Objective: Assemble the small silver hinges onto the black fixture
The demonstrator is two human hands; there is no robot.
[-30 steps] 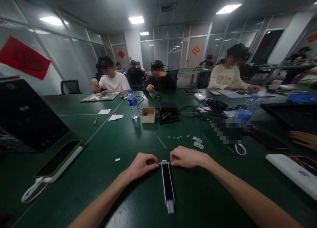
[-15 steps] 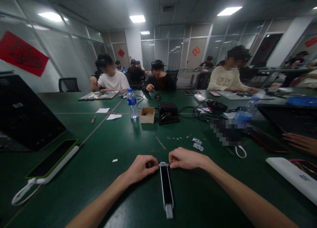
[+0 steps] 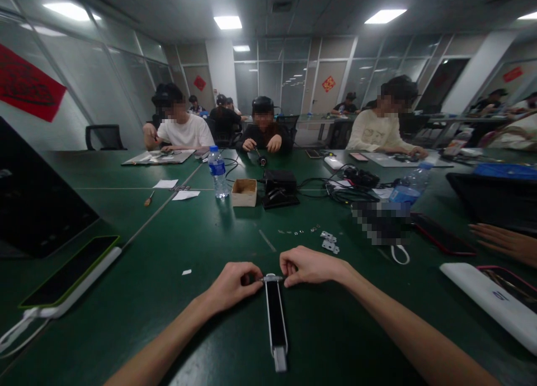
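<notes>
A long, narrow black strip with a white rim (image 3: 276, 316) lies on the green table, with a pale tab (image 3: 280, 359) at its near end. Across its far end runs a small metal crosspiece (image 3: 272, 278). My left hand (image 3: 235, 284) is closed, thumb and fingertips pinching the crosspiece's left end. On the opposite side, my right hand (image 3: 308, 266) pinches the right end in the same way. Fingers cover the very tips of the crosspiece. Beyond my right hand lie several small metal plates (image 3: 329, 242) and a few tiny rings (image 3: 298, 232).
Farther off stand a water bottle (image 3: 217, 173), an open cardboard box (image 3: 244, 193) and a black device (image 3: 279, 189) with cables. A phone on a white power bank (image 3: 69, 271) lies left. At right are another power bank (image 3: 495, 302) and another person's hand (image 3: 503, 240). Co-workers sit opposite.
The whole view has shifted slightly, so things appear farther left. My hands keep their pinch on the crosspiece. The co-worker straight across has lowered a hand from the face.
</notes>
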